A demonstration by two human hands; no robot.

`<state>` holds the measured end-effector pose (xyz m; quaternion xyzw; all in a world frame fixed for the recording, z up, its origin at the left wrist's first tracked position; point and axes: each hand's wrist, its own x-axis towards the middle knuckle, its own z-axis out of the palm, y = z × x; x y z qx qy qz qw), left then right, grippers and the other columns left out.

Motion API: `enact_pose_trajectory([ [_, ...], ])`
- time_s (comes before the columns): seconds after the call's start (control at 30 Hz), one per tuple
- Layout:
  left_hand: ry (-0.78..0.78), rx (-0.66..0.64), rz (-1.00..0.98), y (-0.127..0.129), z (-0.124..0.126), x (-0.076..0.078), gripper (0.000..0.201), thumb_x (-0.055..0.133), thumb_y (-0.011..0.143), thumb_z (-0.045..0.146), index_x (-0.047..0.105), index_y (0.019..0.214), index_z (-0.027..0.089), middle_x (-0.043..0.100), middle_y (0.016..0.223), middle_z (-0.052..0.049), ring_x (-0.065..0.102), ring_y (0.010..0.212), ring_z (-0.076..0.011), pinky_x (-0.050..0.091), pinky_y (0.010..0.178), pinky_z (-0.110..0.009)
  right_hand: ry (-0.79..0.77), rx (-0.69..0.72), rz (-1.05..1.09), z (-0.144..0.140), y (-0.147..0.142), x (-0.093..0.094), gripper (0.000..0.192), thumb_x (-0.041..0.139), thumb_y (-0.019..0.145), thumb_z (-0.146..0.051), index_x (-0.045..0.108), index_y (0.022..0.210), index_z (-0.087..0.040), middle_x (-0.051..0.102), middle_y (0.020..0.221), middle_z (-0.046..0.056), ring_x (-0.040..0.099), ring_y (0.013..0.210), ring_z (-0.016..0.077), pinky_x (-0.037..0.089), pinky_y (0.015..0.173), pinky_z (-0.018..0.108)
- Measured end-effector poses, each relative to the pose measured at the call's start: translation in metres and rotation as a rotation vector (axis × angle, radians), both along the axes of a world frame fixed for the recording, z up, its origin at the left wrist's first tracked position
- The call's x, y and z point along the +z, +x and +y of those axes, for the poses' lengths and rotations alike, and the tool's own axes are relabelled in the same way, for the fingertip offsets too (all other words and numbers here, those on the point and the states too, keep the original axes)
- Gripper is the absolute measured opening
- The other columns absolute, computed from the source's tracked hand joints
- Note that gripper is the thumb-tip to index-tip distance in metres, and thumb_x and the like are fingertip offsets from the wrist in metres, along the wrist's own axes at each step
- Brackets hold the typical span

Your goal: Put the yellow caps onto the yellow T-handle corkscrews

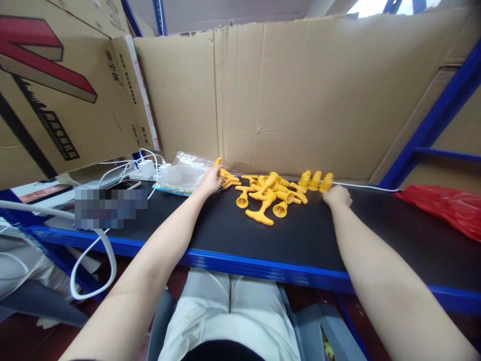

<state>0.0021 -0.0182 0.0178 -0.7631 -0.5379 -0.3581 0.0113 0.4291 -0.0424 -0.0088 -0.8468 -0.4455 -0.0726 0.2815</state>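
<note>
Right now my left hand (209, 181) is stretched out to about eleven o'clock on the black shelf top (300, 235), its fingers curled round a yellow plastic piece (225, 178) at the left edge of the pile of yellow plastic parts (268, 193); the piece is pinched in my grip, though I cannot tell how much of it my fingers cover. My right hand (337, 196) lies at about one o'clock, knuckles up and fingers pressed together in a loose fist on the surface, just beside three small yellow caps (315, 180) standing in a row at the pile's right end. Behind the pile stands a cardboard wall (300, 100). A clear plastic bag (184, 173) lies just left of my left hand, and a red bag (447, 208) lies at three o'clock.
</note>
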Motion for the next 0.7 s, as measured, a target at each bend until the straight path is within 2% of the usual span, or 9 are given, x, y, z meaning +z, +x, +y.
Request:
enact_pose_trajectory([
  [0.07, 0.012, -0.029, -0.022, 0.000, 0.002, -0.002, 0.050, 0.051, 0.079, 0.018, 0.048, 0.129, 0.013, 0.062, 0.111, -0.013, 0.057, 0.100, -0.0198, 0.045, 0.090, -0.033, -0.089, -0.054, 0.057, -0.002, -0.005, 0.004, 0.050, 0.059, 0.070, -0.022, 0.059, 0.116, -0.001, 0.055, 0.116, 0.028, 0.053, 0.110, 0.0380, 0.044, 0.087, 0.047],
  [0.17, 0.035, -0.054, -0.038, 0.000, 0.001, -0.002, 0.049, 0.049, 0.081, 0.019, 0.047, 0.130, 0.012, 0.059, 0.117, -0.014, 0.056, 0.103, -0.0201, 0.044, 0.092, -0.033, -0.171, -0.046, 0.058, -0.006, -0.014, 0.012, 0.053, 0.057, 0.073, -0.023, 0.055, 0.122, -0.004, 0.051, 0.124, 0.026, 0.048, 0.117, 0.0361, 0.040, 0.093, 0.048],
  [0.37, 0.034, -0.055, -0.017, 0.002, -0.002, 0.001, 0.051, 0.044, 0.076, 0.007, 0.053, 0.125, 0.016, 0.060, 0.120, -0.010, 0.055, 0.109, -0.0186, 0.043, 0.097, -0.034, -0.282, -0.032, -0.039, -0.005, -0.024, 0.021, 0.050, 0.054, 0.074, -0.022, 0.055, 0.122, -0.005, 0.054, 0.120, 0.027, 0.049, 0.117, 0.0357, 0.037, 0.092, 0.051],
  [0.53, 0.043, -0.045, 0.041, 0.002, 0.000, -0.003, 0.058, 0.043, 0.071, 0.003, 0.054, 0.126, 0.019, 0.058, 0.126, -0.007, 0.051, 0.118, -0.0195, 0.040, 0.102, -0.036, -0.376, 0.023, -0.126, -0.004, -0.032, 0.029, 0.046, 0.053, 0.073, -0.021, 0.058, 0.117, -0.010, 0.058, 0.112, 0.025, 0.054, 0.111, 0.0360, 0.035, 0.089, 0.056],
  [0.7, -0.024, -0.039, 0.091, 0.005, 0.004, -0.008, 0.061, 0.042, 0.073, 0.002, 0.050, 0.130, 0.020, 0.059, 0.124, -0.009, 0.053, 0.115, -0.0200, 0.041, 0.101, -0.037, -0.364, 0.089, -0.147, -0.011, -0.052, 0.043, 0.052, 0.053, 0.077, -0.024, 0.051, 0.127, -0.012, 0.051, 0.125, 0.024, 0.050, 0.116, 0.0333, 0.034, 0.093, 0.053],
])
